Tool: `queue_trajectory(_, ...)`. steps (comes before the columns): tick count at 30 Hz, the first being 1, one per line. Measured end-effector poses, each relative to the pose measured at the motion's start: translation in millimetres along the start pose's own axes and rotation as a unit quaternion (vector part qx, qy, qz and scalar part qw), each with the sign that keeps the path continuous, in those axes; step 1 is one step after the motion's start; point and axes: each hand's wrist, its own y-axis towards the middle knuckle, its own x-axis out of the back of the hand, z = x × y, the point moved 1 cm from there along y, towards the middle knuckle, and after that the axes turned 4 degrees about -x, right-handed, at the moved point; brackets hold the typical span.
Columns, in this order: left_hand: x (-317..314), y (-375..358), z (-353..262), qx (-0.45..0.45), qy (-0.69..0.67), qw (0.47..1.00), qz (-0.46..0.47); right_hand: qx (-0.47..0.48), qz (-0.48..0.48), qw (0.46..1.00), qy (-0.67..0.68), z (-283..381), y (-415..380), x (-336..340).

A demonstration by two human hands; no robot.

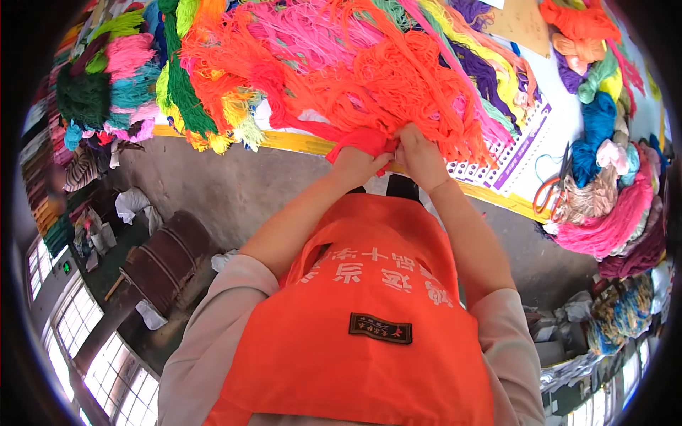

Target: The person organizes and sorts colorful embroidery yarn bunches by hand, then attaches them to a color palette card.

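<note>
My left hand [360,163] is closed around a bunched red-pink skein of yarn [312,126] at the front edge of the table. Right beside it, my right hand [420,154] is closed, its fingers pinched at the strands of the same bunch. Just beyond both hands lies a big loose heap of orange-red yarn [405,78], with pink yarn [320,32] behind it. What exactly lies between the right fingertips is partly hidden.
Orange-handled scissors [550,193] lie on the right by a printed card with holes [522,160]. Blue yarn [597,138] and magenta yarn [607,220] sit farther right. Dark green yarn [84,96] is at the left. The table has a yellow edge [291,140].
</note>
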Motion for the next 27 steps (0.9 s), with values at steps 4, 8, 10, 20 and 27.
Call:
queue_trajectory(4,5.3,1.4,-1.4,0.014,-0.071,0.997,0.006,-0.008,-0.025,0.998,0.052,1.3,0.5,4.1)
queue_trajectory(8,4.3,1.7,0.8,0.018,-0.095,0.995,-0.009,0.052,-0.021,0.992,0.115,4.0,-1.7,13.8)
queue_trajectory(10,10.7,4.5,-5.0,0.15,-0.133,0.975,0.094,0.062,-0.023,0.992,0.103,1.7,-1.2,8.6)
queue_trajectory(20,18.4,6.6,3.6,0.182,-0.162,0.961,0.128,-0.019,-0.071,0.985,0.157,-2.8,-13.1,6.7)
queue_trajectory(27,17.1,7.4,5.2,0.192,-0.174,0.958,0.122,-0.049,0.007,0.98,0.191,7.7,-14.2,14.4)
